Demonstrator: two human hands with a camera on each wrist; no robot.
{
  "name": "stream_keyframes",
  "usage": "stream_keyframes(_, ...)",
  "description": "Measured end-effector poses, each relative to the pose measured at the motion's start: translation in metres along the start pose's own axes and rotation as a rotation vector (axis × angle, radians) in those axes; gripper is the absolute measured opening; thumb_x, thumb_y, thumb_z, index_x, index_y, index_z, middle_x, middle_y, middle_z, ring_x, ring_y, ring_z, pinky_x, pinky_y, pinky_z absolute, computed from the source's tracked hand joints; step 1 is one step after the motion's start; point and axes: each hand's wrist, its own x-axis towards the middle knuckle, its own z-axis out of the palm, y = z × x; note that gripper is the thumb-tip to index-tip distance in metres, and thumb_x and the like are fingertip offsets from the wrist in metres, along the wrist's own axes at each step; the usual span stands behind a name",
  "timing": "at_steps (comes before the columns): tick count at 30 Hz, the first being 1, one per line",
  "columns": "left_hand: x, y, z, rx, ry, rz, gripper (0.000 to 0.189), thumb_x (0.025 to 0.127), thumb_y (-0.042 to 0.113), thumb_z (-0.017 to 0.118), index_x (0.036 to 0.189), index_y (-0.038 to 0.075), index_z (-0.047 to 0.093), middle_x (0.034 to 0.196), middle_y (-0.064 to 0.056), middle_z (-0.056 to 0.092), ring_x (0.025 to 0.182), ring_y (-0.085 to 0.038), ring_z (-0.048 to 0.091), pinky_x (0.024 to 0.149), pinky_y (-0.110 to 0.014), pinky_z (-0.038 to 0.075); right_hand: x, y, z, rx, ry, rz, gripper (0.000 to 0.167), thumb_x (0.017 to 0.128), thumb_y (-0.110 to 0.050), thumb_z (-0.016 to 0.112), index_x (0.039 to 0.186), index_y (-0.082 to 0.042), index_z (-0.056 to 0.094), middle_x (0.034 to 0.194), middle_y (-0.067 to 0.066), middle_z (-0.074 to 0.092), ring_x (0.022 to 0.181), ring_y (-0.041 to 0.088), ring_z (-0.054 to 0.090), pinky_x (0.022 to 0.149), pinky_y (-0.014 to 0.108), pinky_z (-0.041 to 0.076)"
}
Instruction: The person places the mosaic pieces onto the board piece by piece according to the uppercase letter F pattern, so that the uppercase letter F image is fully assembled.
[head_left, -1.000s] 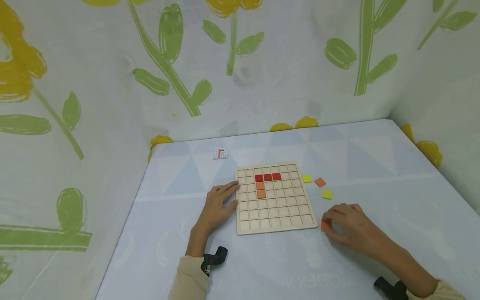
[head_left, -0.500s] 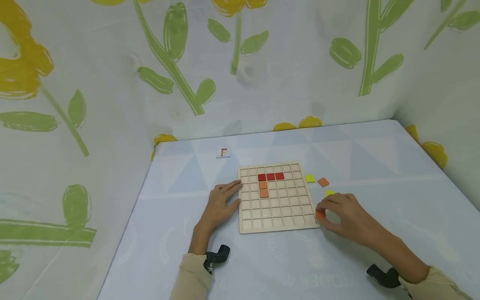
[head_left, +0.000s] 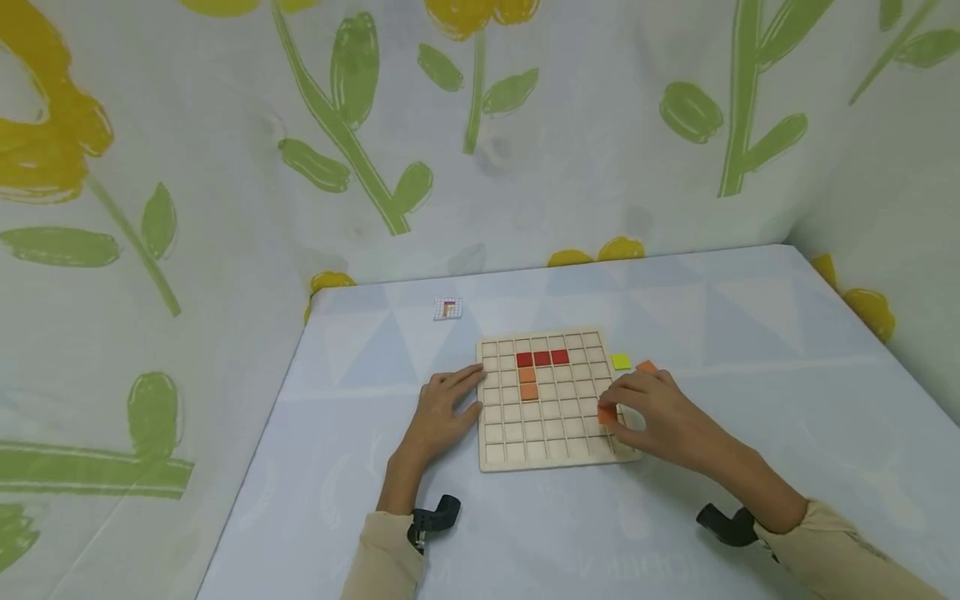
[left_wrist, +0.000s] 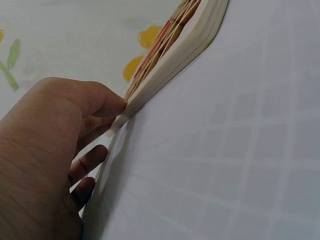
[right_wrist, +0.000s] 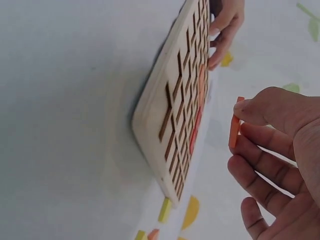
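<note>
Orange tile (head_left: 607, 415) in the grip of my right hand (head_left: 666, 418), left hand (head_left: 438, 415) relaxed against the board (head_left: 513, 432), near-side lettering (head_left: 654, 569) illegible

head: high, farther back, facing forward and down over counter (head_left: 555, 533) and board (head_left: 551, 410) | left wrist: low, close, past left hand (left_wrist: 75, 120) to board edge | right wrist: low, close, past right hand (right_wrist: 275, 150), across board, sideways | shared: board, left hand in all three
</note>
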Motion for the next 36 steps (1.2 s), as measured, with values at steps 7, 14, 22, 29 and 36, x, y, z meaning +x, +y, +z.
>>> stream_keyframes(7,-0.002,0.0,-0.001,-0.007,0.008,0.006,0.049,0.096,0.027,0.062,0.144,0.021,0.057,0.152,0.011,0.046,0.127,-0.021,0.044,0.101,-0.047,0.034,0.022,-0.003,0.008,0.015,-0.004,-0.042,0.024,0.071,-0.007,0.085,0.088,-0.016,0.072,0.09,-0.008,0.066,0.085,0.011,0.059,0.075,0.039,0.036)
stream_keyframes(14,-0.002,0.0,0.001,-0.012,0.018,0.019,0.049,0.096,0.027,0.061,0.144,0.019,0.057,0.152,0.009,0.047,0.126,-0.022,0.045,0.1,-0.047,0.034,0.038,-0.003,0.018,0.038,-0.03,-0.043,0.022,0.074,-0.009,0.085,0.091,-0.015,0.072,0.094,-0.006,0.067,0.091,0.014,0.061,0.079,0.038,0.04)
stream_keyframes(22,0.0,-0.002,0.001,-0.011,0.016,0.022,0.049,0.096,0.027,0.061,0.144,0.02,0.057,0.152,0.011,0.046,0.126,-0.021,0.044,0.099,-0.047,0.034,0.051,-0.006,0.027,0.063,-0.053,-0.049,0.021,0.076,-0.011,0.085,0.092,-0.014,0.072,0.095,-0.005,0.067,0.093,0.016,0.06,0.083,0.041,0.04)
stream_keyframes(29,0.001,0.0,0.001,-0.009,0.014,0.022,0.049,0.096,0.027,0.061,0.144,0.019,0.057,0.152,0.011,0.046,0.126,-0.021,0.044,0.098,-0.047,0.034,0.059,-0.008,0.034,0.058,-0.074,-0.055,0.019,0.077,-0.011,0.085,0.091,-0.015,0.072,0.095,-0.005,0.068,0.094,0.017,0.06,0.084,0.041,0.04)
stream_keyframes(36,0.0,-0.001,0.0,0.006,0.005,0.01,0.049,0.096,0.027,0.061,0.144,0.02,0.057,0.152,0.012,0.046,0.127,-0.02,0.044,0.1,-0.046,0.034,0.067,-0.012,0.042,0.043,-0.12,-0.02,0.018,0.078,-0.013,0.084,0.093,-0.016,0.074,0.097,-0.006,0.068,0.096,0.016,0.06,0.086,0.041,0.042)
